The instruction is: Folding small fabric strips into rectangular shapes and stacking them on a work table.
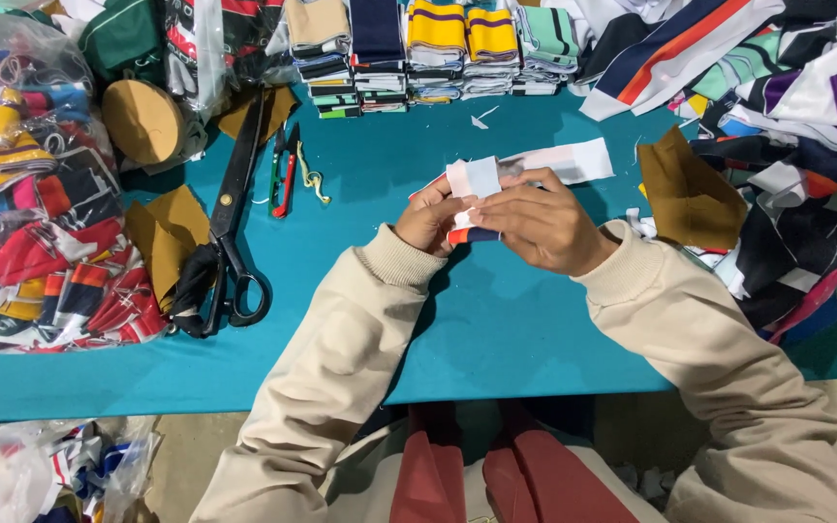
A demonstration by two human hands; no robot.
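Both hands meet over the teal table (pixel 496 320) at its middle. My left hand (pixel 428 221) and my right hand (pixel 540 221) together pinch a small fabric strip (pixel 484 176), white and pale blue on top with a red and navy striped edge showing below the fingers. A longer white strip (pixel 573 160) lies on the table just behind the held piece. Cream sleeves cover both forearms.
Large black scissors (pixel 230 218) and small red-green snips (pixel 285 169) lie left of the hands. Brown paper pieces (pixel 685 194) sit right and left. Folded striped stacks (pixel 438 44) line the back edge. A clear bag of strips (pixel 36 213) is at left, a loose fabric heap (pixel 796 155) at right.
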